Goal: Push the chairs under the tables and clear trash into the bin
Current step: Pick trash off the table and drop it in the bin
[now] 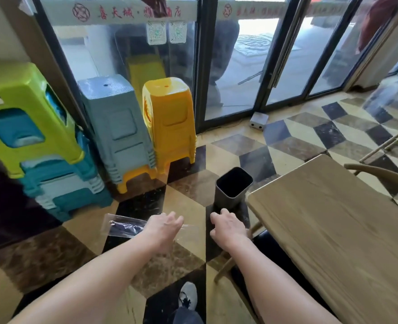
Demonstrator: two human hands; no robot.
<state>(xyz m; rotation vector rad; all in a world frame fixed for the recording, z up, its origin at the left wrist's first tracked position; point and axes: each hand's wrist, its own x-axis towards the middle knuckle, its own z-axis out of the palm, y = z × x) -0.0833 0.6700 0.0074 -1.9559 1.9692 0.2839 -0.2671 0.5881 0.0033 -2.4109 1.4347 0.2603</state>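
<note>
My left hand (164, 228) holds a clear plastic wrapper (123, 226) with something dark inside, low over the floor. A dark grey square bin (234, 185) stands open and upright on the tiles just ahead, beside the corner of the wooden table (333, 218). My right hand (228, 228) is curled over the back of a wooden chair (223, 267) with a black seat. That chair sits partly under the table's near left side. The hand hides the chair's top rail.
Stacks of green, teal, grey and yellow plastic stools (167, 127) line the left wall and glass front. Glass doors (235, 66) lie ahead, with a small metal box (258, 120) on the floor. Another wooden chair (385, 176) stands at the table's far side. My shoe (188, 298) is below.
</note>
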